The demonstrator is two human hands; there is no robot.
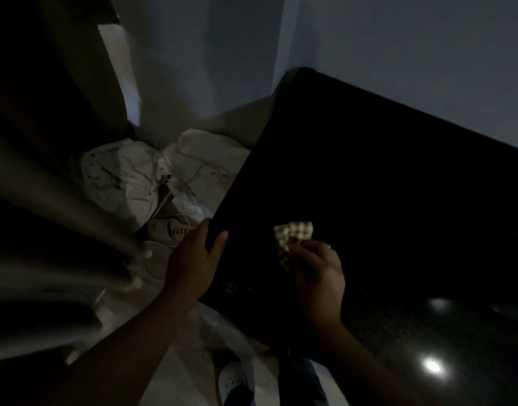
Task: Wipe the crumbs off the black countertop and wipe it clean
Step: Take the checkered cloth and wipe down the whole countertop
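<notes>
Both forearms reach in from the near edge. Left hand [193, 259] grips the left edge of the black countertop [384, 186]. Right hand [319, 271] pinches a checked cloth [293, 234] over the near countertop. White bags [152, 177] lie left.

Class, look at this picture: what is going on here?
A person stands at a black countertop in dim light. The left hand grips its left edge, and the right hand holds a checked cloth over the surface. It is too dark to see any crumbs.
</notes>
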